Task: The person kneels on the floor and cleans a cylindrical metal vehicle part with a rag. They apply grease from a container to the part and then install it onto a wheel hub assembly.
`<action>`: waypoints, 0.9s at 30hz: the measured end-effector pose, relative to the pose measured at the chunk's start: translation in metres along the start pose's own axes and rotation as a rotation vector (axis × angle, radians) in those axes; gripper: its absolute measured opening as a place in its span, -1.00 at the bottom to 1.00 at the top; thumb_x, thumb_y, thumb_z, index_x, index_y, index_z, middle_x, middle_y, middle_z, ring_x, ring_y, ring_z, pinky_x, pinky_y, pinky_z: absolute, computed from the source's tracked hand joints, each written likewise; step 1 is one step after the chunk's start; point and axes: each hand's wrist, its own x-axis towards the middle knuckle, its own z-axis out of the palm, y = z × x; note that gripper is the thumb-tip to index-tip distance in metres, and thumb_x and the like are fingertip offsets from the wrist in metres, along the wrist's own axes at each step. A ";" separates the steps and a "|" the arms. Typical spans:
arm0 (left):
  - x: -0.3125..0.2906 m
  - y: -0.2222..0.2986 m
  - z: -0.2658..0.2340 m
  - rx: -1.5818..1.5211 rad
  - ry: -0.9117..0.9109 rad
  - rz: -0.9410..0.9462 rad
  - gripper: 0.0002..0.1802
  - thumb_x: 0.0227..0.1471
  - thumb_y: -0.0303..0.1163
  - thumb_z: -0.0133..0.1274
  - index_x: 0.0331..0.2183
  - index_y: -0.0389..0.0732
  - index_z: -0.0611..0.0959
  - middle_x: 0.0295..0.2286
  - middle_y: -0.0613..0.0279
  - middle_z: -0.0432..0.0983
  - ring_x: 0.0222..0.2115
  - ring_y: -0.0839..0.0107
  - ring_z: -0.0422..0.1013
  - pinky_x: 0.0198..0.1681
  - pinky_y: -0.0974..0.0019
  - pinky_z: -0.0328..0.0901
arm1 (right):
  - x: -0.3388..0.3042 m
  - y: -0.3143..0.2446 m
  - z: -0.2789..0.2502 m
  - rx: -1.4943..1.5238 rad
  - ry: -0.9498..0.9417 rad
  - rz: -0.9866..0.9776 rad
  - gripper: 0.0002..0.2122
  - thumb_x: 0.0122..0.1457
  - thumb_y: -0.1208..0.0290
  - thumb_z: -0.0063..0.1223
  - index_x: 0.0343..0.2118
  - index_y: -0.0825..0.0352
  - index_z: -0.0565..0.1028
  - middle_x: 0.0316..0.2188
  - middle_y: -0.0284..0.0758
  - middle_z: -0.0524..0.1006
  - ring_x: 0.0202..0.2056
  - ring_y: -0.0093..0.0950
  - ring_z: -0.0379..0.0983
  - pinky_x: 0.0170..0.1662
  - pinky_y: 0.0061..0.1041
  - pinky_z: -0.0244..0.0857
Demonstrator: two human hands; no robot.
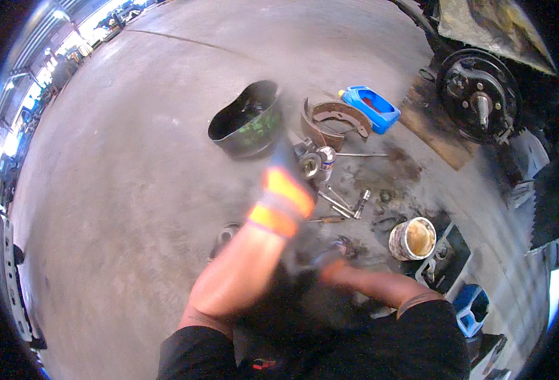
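My left hand (pixel 284 190), in an orange and dark glove, reaches forward over the floor, its fingers smeared by motion. Just beyond it lie a round metal part (pixel 309 165) and a small can (pixel 327 157). Closer to my body is my right hand (pixel 322 258), blurred and dark; what it holds, if anything, does not show. A socket tool (pixel 362 204) and a screwdriver (pixel 331 220) lie between the hands and the white tub of tan grease (pixel 421 239). Another metal part (pixel 226 234) rests left of my left forearm.
A green-black cut-open container (pixel 248 130), curved brake shoes (pixel 349 115) and a blue cut jug (pixel 373 111) stand farther off. At the right, a brake backing plate with a spindle (pixel 482 107) rises beside a wooden board (pixel 441 136). Another blue container (pixel 471 311) sits lower right.
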 end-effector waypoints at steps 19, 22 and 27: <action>-0.021 -0.025 0.020 0.897 -0.443 1.211 -0.56 0.04 -0.45 0.07 -0.01 -0.34 0.48 -0.11 0.11 0.47 -0.21 0.32 0.48 -0.17 0.33 0.42 | -0.190 0.033 -0.319 0.558 1.409 -0.200 -0.40 -0.07 0.32 0.36 0.07 0.40 0.41 -0.06 -0.20 0.54 -0.06 -0.37 0.51 0.04 -0.36 0.37; -0.023 -0.017 0.023 0.710 -0.425 0.895 -0.66 0.14 -0.33 0.05 -0.09 -0.33 0.55 -0.18 0.15 0.51 -0.25 0.42 0.46 -0.19 0.34 0.38 | -0.187 0.039 -0.315 0.585 1.381 -0.226 -0.36 -0.09 0.26 0.39 0.07 0.41 0.40 -0.08 -0.20 0.55 -0.08 -0.37 0.52 0.02 -0.35 0.37; -0.005 -0.019 0.018 0.488 -0.135 0.809 -0.69 0.21 -0.26 -0.02 -0.17 -0.29 0.60 -0.30 0.25 0.53 -0.33 0.53 0.42 -0.24 0.37 0.35 | -0.169 0.042 -0.305 0.764 1.393 -0.414 -0.30 -0.15 0.19 0.46 0.06 0.42 0.41 -0.10 -0.19 0.56 -0.10 -0.38 0.52 0.00 -0.35 0.38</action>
